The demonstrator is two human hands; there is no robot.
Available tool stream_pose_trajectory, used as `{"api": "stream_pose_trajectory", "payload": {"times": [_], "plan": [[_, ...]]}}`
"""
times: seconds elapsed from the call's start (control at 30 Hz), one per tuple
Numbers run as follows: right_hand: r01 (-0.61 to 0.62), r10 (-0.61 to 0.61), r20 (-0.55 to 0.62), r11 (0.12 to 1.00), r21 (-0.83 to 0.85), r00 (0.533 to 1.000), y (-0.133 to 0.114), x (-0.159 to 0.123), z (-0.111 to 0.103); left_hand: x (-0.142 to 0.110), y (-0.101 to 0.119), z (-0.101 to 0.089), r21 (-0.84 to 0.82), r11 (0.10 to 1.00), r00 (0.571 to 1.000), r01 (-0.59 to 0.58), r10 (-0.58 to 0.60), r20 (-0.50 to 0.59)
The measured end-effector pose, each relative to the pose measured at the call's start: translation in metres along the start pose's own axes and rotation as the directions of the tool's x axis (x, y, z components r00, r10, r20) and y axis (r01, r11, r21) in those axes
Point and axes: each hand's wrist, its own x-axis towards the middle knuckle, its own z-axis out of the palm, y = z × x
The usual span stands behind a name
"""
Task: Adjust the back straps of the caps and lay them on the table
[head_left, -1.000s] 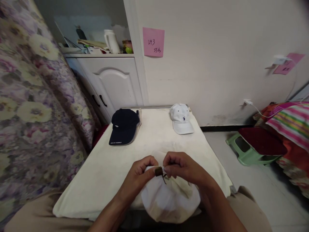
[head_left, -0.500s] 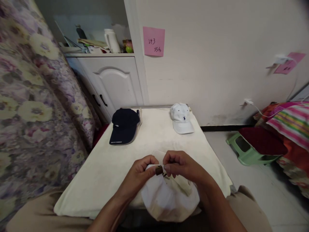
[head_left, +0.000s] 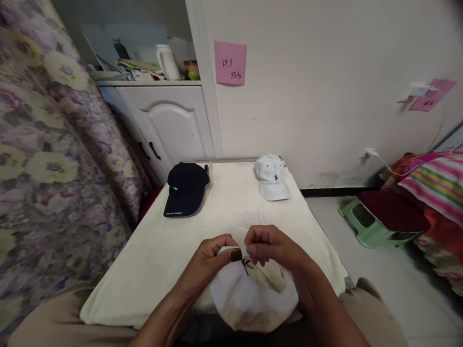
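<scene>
A white baseball cap (head_left: 253, 303) is held near the table's front edge, its back strap toward the table and dark lettering showing inside. My left hand (head_left: 208, 262) is closed on one side of the strap, thumb against a brown metal buckle (head_left: 236, 254). Fingers pinched, my right hand (head_left: 271, 246) grips the strap on the other side, just right of the buckle; the strap's end is mostly hidden by the fingers. Farther back on the table lie a navy cap (head_left: 186, 188) at left and a pale blue cap (head_left: 272, 177) at right.
A cream cloth covers the table (head_left: 152, 270). To the left hangs a floral curtain (head_left: 54, 164), with a white cabinet (head_left: 173, 120) behind. A green stool (head_left: 365, 226) with a dark red top stands on the floor at right, beside striped bedding (head_left: 437, 178).
The buckle has shifted and turned slightly under my left thumb. More of the dark lettering inside the white cap shows now. Both hands stay in nearly the same place.
</scene>
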Motion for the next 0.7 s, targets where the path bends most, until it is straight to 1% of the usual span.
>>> {"api": "stream_pose_trajectory", "payload": {"times": [0.17, 0.33, 0.53, 0.7], "plan": [[0.006, -0.006, -0.005, 1.000, 0.016, 1.000, 0.0020, 0.0008, 0.0003, 0.0006, -0.0003, 0.0005, 0.011, 1.000, 1.000, -0.014, 0.013, 0.003], [-0.002, 0.002, 0.009, 1.000, 0.008, 1.000, 0.0016, 0.0009, 0.0010, 0.0012, -0.0012, 0.0005, -0.022, 1.000, 1.000, -0.012, 0.012, 0.005], [0.005, -0.006, -0.048, 1.000, -0.016, 0.999, -0.0003, 0.0004, 0.0017, 0.0003, -0.0024, 0.0010, -0.041, 0.999, 1.000, 0.006, -0.006, 0.001], [-0.001, 0.001, -0.016, 1.000, -0.011, 1.000, -0.0001, 0.0008, 0.0018, 0.0000, -0.0031, 0.0006, -0.042, 0.999, 1.000, -0.001, 0.001, -0.001]]}}
